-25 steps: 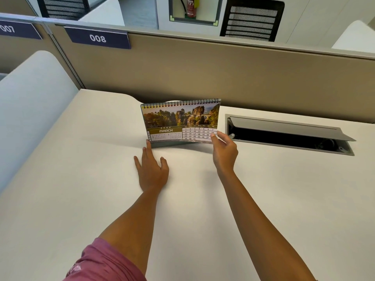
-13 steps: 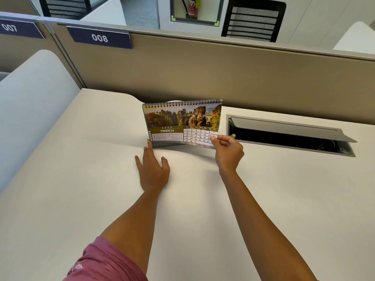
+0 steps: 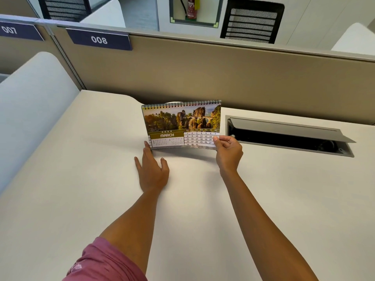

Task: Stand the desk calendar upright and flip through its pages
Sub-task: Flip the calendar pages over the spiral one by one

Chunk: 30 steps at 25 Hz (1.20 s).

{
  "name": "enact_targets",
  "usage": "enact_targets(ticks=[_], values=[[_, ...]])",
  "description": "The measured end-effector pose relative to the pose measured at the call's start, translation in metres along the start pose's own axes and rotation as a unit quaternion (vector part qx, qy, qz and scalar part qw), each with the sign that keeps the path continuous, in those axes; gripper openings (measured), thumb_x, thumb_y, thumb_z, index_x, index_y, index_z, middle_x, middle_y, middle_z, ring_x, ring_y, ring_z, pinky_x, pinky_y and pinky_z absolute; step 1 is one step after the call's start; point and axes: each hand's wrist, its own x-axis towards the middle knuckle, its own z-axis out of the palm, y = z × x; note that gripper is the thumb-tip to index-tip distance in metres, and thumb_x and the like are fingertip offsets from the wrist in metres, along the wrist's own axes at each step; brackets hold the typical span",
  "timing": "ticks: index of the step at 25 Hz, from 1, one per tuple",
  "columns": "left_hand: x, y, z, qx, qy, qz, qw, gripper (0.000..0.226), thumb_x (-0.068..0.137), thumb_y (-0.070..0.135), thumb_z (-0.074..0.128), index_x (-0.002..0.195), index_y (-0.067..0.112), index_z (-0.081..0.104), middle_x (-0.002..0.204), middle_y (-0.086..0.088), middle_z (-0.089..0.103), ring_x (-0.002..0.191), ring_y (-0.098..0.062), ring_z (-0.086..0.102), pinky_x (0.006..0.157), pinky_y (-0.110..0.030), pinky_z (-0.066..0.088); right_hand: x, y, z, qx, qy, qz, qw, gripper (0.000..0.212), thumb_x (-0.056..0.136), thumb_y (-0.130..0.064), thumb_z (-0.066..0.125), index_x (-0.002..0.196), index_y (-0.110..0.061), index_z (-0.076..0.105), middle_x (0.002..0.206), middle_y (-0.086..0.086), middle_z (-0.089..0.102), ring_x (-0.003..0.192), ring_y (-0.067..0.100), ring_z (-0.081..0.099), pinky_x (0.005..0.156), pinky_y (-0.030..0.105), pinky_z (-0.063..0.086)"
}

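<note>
Desk calendar (image 3: 182,123) stood upright on the desk (image 3: 81,179), March page showing. Right hand (image 3: 228,152) pinched its lower right corner, lifted. Left hand (image 3: 152,169) lay flat, fingers spread, steadying the base (touching). Flipping step — next: swing page over the spiral.

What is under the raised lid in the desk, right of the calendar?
Under the lid is a dark recess with a small pale knob at its left end and something dark at its right end; the rest is shadowed and unreadable.

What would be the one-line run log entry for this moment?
calendar: upright, shows March | right hand: pinches lower right page corner | left hand: flat on desk, fingertips at base | step: page flip starting
</note>
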Motion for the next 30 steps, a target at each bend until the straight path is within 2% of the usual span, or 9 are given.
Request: enact_targets(ticks=[5, 10, 13, 15, 19, 23, 25, 28, 30], values=[[0.006, -0.009, 0.005, -0.010, 0.009, 0.026, 1.000, 0.074, 0.093, 0.024, 0.054, 0.156, 0.022, 0.015, 0.155, 0.000, 0.038, 0.146, -0.022, 0.029, 0.125, -0.043, 0.000, 0.003, 0.005, -0.002, 0.017, -0.026, 0.017, 0.999, 0.015, 0.092, -0.026, 0.064, 0.100, -0.014, 0.063, 0.107, 0.007, 0.070, 0.099, 0.020, 0.066, 0.083, 0.031, 0.059], [0.009, -0.012, 0.009, -0.001, 0.010, 0.036, 0.999, 0.074, 0.093, 0.025, 0.054, 0.156, 0.022, 0.015, 0.155, 0.000, 0.038, 0.146, -0.022, 0.030, 0.123, -0.040, -0.004, 0.001, -0.007, -0.008, 0.085, -0.116, 0.066, 0.987, 0.018, 0.098, -0.025, 0.053, 0.105, -0.010, 0.059, 0.102, 0.003, 0.068, 0.097, 0.017, 0.067, 0.075, 0.023, 0.057], [0.010, -0.017, 0.009, 0.001, 0.006, 0.052, 0.999, 0.064, 0.091, 0.026, 0.053, 0.151, 0.021, 0.029, 0.153, -0.004, 0.042, 0.146, -0.022, 0.030, 0.124, -0.039, -0.006, -0.003, -0.021, -0.015, 0.132, -0.182, 0.121, 0.967, 0.022, 0.101, -0.032, 0.046, 0.108, -0.016, 0.060, 0.100, 0.000, 0.070, 0.092, 0.013, 0.065, 0.070, 0.021, 0.051], [0.007, -0.019, 0.008, 0.034, 0.007, 0.067, 0.997, 0.054, 0.095, 0.027, 0.050, 0.147, 0.019, 0.037, 0.150, -0.009, 0.045, 0.146, -0.024, 0.029, 0.124, -0.040, -0.006, -0.005, -0.030, -0.020, 0.202, -0.221, 0.156, 0.941, 0.032, 0.101, -0.041, 0.041, 0.110, -0.020, 0.063, 0.100, 0.001, 0.072, 0.093, 0.015, 0.065, 0.070, 0.023, 0.051], [0.003, -0.011, 0.006, 0.062, 0.029, 0.065, 0.996, 0.048, 0.096, 0.023, 0.049, 0.141, 0.007, 0.043, 0.143, -0.013, 0.051, 0.141, -0.022, 0.036, 0.125, -0.044, 0.001, -0.003, -0.048, -0.029, 0.324, -0.283, 0.210, 0.878, 0.072, 0.093, -0.067, 0.030, 0.131, -0.011, 0.058, 0.114, 0.013, 0.068, 0.093, 0.021, 0.064, 0.063, 0.025, 0.052], [0.005, -0.011, 0.005, 0.019, 0.022, 0.060, 0.998, 0.065, 0.093, 0.022, 0.050, 0.152, 0.014, 0.025, 0.153, -0.006, 0.041, 0.145, -0.020, 0.032, 0.125, -0.040, -0.003, -0.004, -0.074, -0.033, 0.384, -0.390, 0.193, 0.814, 0.089, 0.081, -0.082, 0.023, 0.127, -0.014, 0.058, 0.115, 0.013, 0.066, 0.092, 0.026, 0.064, 0.070, 0.032, 0.053], [0.007, -0.013, 0.005, 0.016, 0.017, 0.071, 0.997, 0.073, 0.092, 0.021, 0.049, 0.156, 0.018, 0.014, 0.158, -0.003, 0.034, 0.147, -0.017, 0.028, 0.124, -0.038, -0.005, -0.003, -0.090, -0.032, 0.409, -0.446, 0.180, 0.775, 0.098, 0.075, -0.087, 0.019, 0.129, -0.014, 0.055, 0.119, 0.011, 0.066, 0.100, 0.027, 0.065, 0.076, 0.034, 0.053], [0.006, -0.012, 0.005, 0.009, 0.014, 0.063, 0.998, 0.074, 0.091, 0.021, 0.049, 0.156, 0.020, 0.012, 0.158, -0.003, 0.033, 0.148, -0.016, 0.024, 0.125, -0.039, -0.005, 0.002, -0.111, -0.026, 0.424, -0.500, 0.150, 0.740, 0.109, 0.072, -0.090, 0.013, 0.146, -0.013, 0.038, 0.138, 0.013, 0.054, 0.107, 0.025, 0.060, 0.083, 0.034, 0.051], [0.006, -0.011, 0.005, 0.008, 0.015, 0.054, 0.998, 0.074, 0.092, 0.021, 0.049, 0.156, 0.021, 0.013, 0.158, -0.003, 0.034, 0.148, -0.016, 0.023, 0.125, -0.040, -0.004, 0.008, -0.121, -0.022, 0.436, -0.513, 0.140, 0.726, 0.111, 0.073, -0.089, 0.012, 0.151, -0.013, 0.030, 0.136, 0.011, 0.054, 0.104, 0.022, 0.061, 0.084, 0.033, 0.051]])
